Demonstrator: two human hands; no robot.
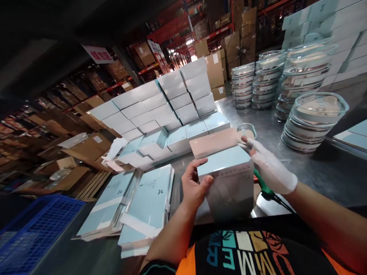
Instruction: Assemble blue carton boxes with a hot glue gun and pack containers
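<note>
Bare left hand [194,187] grips the pale blue box [226,179] dead center on the metal table [309,168], gloved right hand [271,168] holding its 3 o'clock edge, probably pinching the flap.

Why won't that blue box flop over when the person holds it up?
The blue box probably stays stiff: its folded walls and edges look straight, unlike the flat unfolded blanks on the table. It seems light, since the left hand steadies it with just the fingers. The gloved right hand is at its open lid, which would likely bend most easily.
</note>
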